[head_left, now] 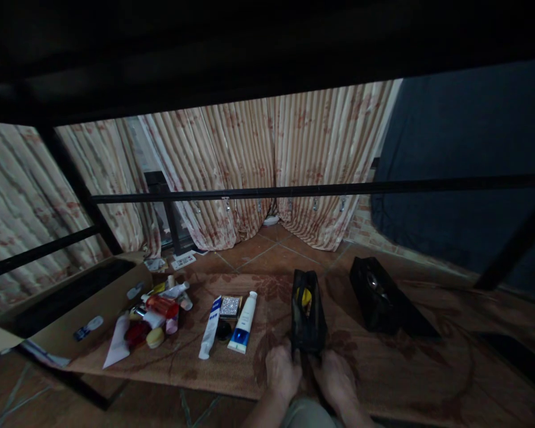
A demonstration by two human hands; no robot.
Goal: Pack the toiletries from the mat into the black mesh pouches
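Note:
A black zip pouch [308, 339] stands open-topped on the brown patterned cloth in front of me, with a yellow item [304, 296] visible inside. My left hand [283, 371] is closed on the left of its near end, and my right hand [336, 377] grips the right of that end. Dim light hides the exact placing of the fingertips. To the left lie a blue-and-white tube [210, 328], a white tube with a blue end [244, 324], a glittery square compact [230, 307] and a round black container [223, 330]. A second black bag [374, 294] sits to the right.
Several cosmetics, including a red bottle [163, 306] and a pale pink tube [118, 342], are heaped farther left. A cardboard box [111, 309] stands beside them. A dark metal bar [294, 191] crosses behind the surface, before striped curtains [245, 160].

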